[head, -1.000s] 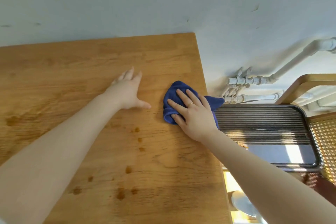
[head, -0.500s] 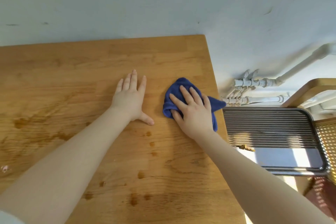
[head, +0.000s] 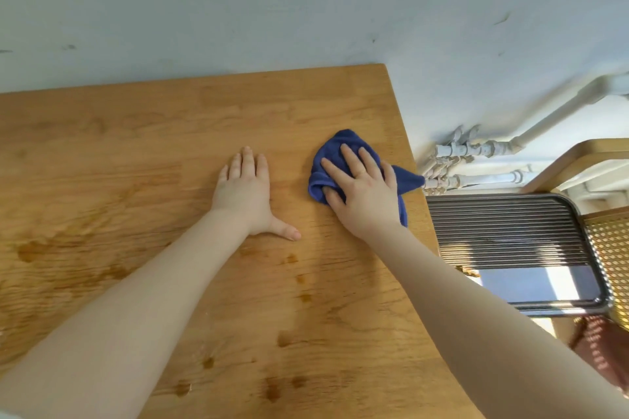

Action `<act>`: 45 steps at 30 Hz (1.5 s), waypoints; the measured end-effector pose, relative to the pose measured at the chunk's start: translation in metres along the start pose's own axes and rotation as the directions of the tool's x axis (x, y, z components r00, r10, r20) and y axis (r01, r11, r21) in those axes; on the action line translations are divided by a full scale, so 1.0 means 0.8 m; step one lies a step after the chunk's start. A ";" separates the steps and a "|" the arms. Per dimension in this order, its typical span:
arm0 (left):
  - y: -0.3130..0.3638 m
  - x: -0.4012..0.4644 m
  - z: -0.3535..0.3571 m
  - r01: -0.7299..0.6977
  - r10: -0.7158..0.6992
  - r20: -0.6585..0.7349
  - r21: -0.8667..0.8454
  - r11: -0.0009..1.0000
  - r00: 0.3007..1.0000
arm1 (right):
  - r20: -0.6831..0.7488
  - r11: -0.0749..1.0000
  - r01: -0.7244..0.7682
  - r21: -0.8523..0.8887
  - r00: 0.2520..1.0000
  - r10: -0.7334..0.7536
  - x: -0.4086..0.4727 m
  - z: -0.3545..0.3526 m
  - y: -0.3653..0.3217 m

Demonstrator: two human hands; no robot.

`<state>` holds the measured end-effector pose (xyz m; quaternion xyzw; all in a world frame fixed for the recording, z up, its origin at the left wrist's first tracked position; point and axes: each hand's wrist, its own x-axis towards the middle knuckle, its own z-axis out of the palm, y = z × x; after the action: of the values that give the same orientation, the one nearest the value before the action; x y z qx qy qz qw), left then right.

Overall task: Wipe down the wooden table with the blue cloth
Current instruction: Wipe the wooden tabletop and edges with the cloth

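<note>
The right hand (head: 362,192) lies on the blue cloth (head: 343,146) near the table's (head: 170,133) right edge, at much the same spot as 1 second ago, though it has crept a little toward the far side. The fingers lie spread over the top of the cloth while the thumb tucks into the fold on its left side, so the hand is pressing and lightly pinching the cloth, not merely resting on it. A corner of the cloth pokes out past the table edge on the right.

The left hand (head: 250,197) is flat on the bare wood just left of the cloth, fingers straight and together, thumb stuck out toward the near side, gripping nothing. It has turned since 1 second ago: the fingers then pointed off to the right, and now point straight to the far edge. It looks like a brace while the other arm works.

To my eye the wiping has hardly covered any ground. Dark stains (head: 299,296) dot the near part of the table and a broader smear (head: 68,248) spreads across the left, all well apart from the cloth. Most of the job is likely yet to come.

Off the table's right side are white pipes (head: 476,150) on the wall, a ribbed metal tray (head: 510,241) and a cane-backed chair (head: 609,248). I can see no brand, label or writing anywhere.
</note>
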<state>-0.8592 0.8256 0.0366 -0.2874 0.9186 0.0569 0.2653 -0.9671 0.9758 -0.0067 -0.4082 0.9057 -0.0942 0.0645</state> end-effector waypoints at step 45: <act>-0.062 -0.045 0.027 0.092 -0.103 -0.030 -0.252 0.963 0.994 | 0.098 0.995 0.095 0.020 0.991 -0.096 0.045 0.001 -0.036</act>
<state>-0.7964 0.8082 0.0393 -0.3647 0.8943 0.1530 0.2094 -0.9697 0.9300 -0.0028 -0.4547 0.8801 -0.0838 0.1077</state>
